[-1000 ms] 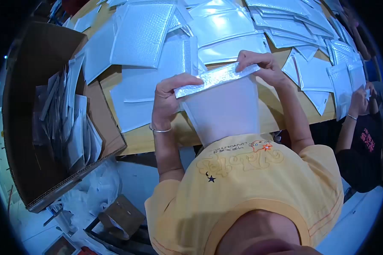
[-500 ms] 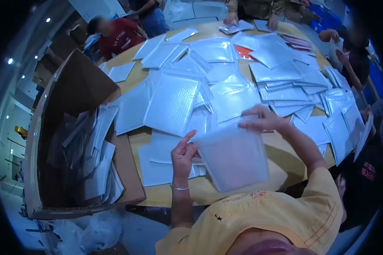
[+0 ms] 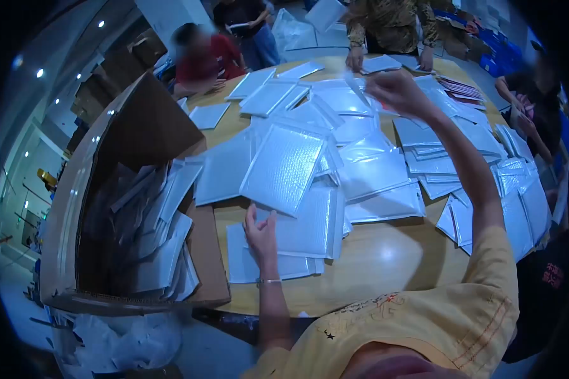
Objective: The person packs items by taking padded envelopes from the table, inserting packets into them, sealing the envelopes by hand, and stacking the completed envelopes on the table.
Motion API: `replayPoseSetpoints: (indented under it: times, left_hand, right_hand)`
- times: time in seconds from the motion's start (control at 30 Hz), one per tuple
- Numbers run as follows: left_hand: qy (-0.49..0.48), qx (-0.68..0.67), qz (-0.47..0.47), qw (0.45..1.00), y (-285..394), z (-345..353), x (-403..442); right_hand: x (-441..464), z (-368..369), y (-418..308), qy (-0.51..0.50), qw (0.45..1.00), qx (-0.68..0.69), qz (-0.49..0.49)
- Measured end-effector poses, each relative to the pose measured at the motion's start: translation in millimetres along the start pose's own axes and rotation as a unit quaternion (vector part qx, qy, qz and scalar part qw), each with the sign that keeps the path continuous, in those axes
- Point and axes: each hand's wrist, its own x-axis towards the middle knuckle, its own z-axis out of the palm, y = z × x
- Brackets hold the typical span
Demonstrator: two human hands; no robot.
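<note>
ok, r hand (image 3: pixel 395 91) far fwd

Left hand (image 3: pixel 262 237) at 10 o'clock from the chest (image 3: pixel 392 322), left forearm (image 3: pixel 274 316) pointing toward 12, thumb and fingers parted, tips toward 12, right arm (image 3: pixel 471 170) reaching long toward 11 from the shoulder, right hand (image 3: pixel 395 91) blurred, bent toward 9, finger pose unclear.

bubble-patterned envelope (image 3: pixel 286 167) is white, far shirt (image 3: pixel 391 24) seemingly camouflage.
</note>
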Motion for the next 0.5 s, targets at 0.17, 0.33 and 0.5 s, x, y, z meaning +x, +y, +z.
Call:
replayPoseSetpoints:
  times: [0.17,0.33,0.5]
  left_hand:
    - [-0.044,0.012,-0.121,0.992,13.4,-0.6,20.3]
    - [-0.087,-0.085,-0.178,0.976,22.1,16.9,38.7]
    - [-0.086,-0.176,-0.169,0.966,27.0,2.0,30.8]
  right_hand:
    - [-191.7,-56.6,-49.9,-0.201,0.957,0.038,0.206]
    - [-345.6,-94.0,-117.3,-0.238,0.780,0.127,0.565]
    - [-389.8,-103.9,-165.4,-0.361,0.734,-0.021,0.575]
